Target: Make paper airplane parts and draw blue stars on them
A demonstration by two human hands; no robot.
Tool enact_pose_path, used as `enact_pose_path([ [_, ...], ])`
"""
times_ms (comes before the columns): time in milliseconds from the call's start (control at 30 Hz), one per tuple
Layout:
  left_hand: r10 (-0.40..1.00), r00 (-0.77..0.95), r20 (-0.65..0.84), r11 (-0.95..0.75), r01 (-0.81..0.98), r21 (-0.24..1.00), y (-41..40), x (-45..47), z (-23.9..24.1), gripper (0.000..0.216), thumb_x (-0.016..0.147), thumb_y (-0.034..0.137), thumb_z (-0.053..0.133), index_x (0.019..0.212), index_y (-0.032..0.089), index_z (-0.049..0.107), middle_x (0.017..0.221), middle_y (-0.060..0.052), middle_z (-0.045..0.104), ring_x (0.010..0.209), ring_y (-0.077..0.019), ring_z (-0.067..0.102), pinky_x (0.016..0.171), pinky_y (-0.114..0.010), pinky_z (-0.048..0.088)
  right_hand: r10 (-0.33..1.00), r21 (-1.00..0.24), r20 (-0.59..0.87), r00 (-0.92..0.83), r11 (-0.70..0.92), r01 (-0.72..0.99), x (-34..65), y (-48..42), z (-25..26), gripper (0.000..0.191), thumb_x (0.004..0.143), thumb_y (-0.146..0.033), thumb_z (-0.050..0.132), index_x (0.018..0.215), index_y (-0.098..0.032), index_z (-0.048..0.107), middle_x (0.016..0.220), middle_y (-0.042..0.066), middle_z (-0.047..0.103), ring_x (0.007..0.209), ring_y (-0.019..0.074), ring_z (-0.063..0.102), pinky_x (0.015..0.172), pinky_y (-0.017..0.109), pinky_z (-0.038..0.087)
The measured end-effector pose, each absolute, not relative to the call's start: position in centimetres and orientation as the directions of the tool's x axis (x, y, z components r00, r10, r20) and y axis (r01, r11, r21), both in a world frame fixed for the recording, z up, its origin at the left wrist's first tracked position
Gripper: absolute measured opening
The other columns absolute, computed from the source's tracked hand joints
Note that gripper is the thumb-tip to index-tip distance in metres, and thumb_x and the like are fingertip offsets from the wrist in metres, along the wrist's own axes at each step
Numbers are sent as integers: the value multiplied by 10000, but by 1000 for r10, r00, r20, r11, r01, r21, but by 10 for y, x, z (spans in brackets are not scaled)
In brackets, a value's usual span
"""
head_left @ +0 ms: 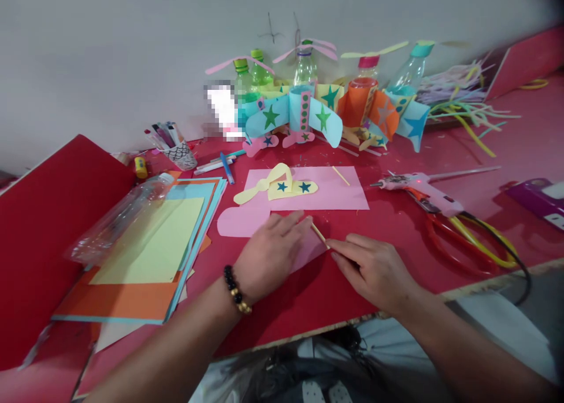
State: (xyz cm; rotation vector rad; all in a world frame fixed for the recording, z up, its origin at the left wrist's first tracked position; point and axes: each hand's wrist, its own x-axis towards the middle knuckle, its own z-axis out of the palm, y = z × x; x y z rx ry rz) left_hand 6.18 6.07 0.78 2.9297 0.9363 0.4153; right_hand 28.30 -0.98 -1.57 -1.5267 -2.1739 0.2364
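Across the red-topped workbench (520, 156), set against a grey wall (110, 56), crafts and supplies spread from side to side. Along the far edge stands a crowded row of clear plastic bottles dressed in coloured paper wings and stars (299, 112), their lower parts overlapping and partly hidden, and a pixelated patch (222, 112) at their left hides whatever is there. A large red card folder (57, 227) lies at the left, carrying a stack of orange, blue and pale-green card sheets (132, 256) with a crushed clear plastic bottle (123, 218) on top. To the right rest a pink-and-white hot glue gun (418, 188) and red-handled scissors (462, 244), while a purple object (535, 197) is cut off by the frame edge.

Nearer, a pink paper sheet (330, 188) holds yellow paper cut-outs with blue stars (282, 185). The left hand (273, 253), wearing a black-and-gold bead bracelet (235, 288), lies open, its fingers extended over a pink paper cut-out (240, 222), part of which is hidden beneath the hands. Between both hands sits a thin wooden stick (319, 235). The right hand (374, 274) is loosely curled, its fingertips (337, 247) at the stick's near end — whether they grip it is hard to make out.
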Motion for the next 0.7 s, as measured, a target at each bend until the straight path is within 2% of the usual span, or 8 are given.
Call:
enact_pose_path([
  [67, 720, 620, 311, -680, 719, 143, 75, 42, 16, 360, 970, 219, 427, 1299, 136, 548, 1296, -99, 616, 1146, -237, 551, 999, -415, 412, 918, -408, 303, -254, 366, 836, 284, -10, -16, 285, 921, -198, 496, 1133, -169, 684, 837, 65, 678, 752, 154, 641, 692, 242, 483],
  [133, 829, 470, 304, -520, 847, 110, 91, 18, 23, 364, 945, 278, 466, 1253, 126, 588, 1206, -119, 657, 1099, -279, 559, 996, -457, 405, 913, -411, 326, -244, 369, 833, 285, -10, -17, 271, 924, -212, 498, 1106, -164, 693, 828, 68, 685, 740, 157, 644, 684, 246, 489],
  [233, 938, 329, 112, -337, 939, 64, 110, -12, 25, 395, 925, 382, 462, 1196, 142, 620, 1177, -137, 641, 1113, -316, 533, 983, -476, 396, 909, -413, 340, -242, 376, 830, 285, -10, -19, 256, 928, -227, 505, 1083, -168, 699, 811, 63, 685, 719, 155, 641, 671, 246, 489],
  [367, 947, 320, -36, -315, 943, 108, 121, -26, 21, 456, 851, 497, 520, 1165, 185, 631, 1105, -112, 641, 1058, -302, 550, 932, -426, 420, 909, -415, 330, -255, 382, 825, 286, -10, -19, 265, 930, -231, 504, 1100, -176, 700, 781, 47, 665, 687, 144, 622, 637, 237, 478],
  [467, 945, 305, -116, -285, 945, 160, 124, -24, 21, 456, 802, 492, 547, 1123, 178, 626, 1074, -105, 645, 1013, -290, 565, 848, -375, 439, 904, -400, 329, -273, 395, 827, 286, -10, -19, 271, 929, -234, 506, 1093, -176, 714, 756, 41, 653, 659, 135, 609, 605, 229, 465],
  [633, 950, 288, -123, -247, 930, 273, 125, -20, 24, 306, 730, 380, 602, 945, 170, 657, 1033, -94, 673, 944, -267, 601, 773, -325, 433, 898, -366, 319, -302, 410, 835, 286, -10, -19, 289, 935, -249, 494, 1091, -168, 724, 756, 51, 662, 670, 143, 623, 618, 239, 483],
  [700, 958, 269, -98, -226, 921, 317, 125, -21, 25, 252, 748, 365, 582, 903, 183, 660, 958, -66, 687, 886, -241, 611, 732, -304, 429, 898, -364, 327, -294, 407, 838, 286, -11, -19, 289, 938, -258, 492, 1090, -170, 722, 772, 56, 674, 676, 149, 631, 616, 246, 490],
])
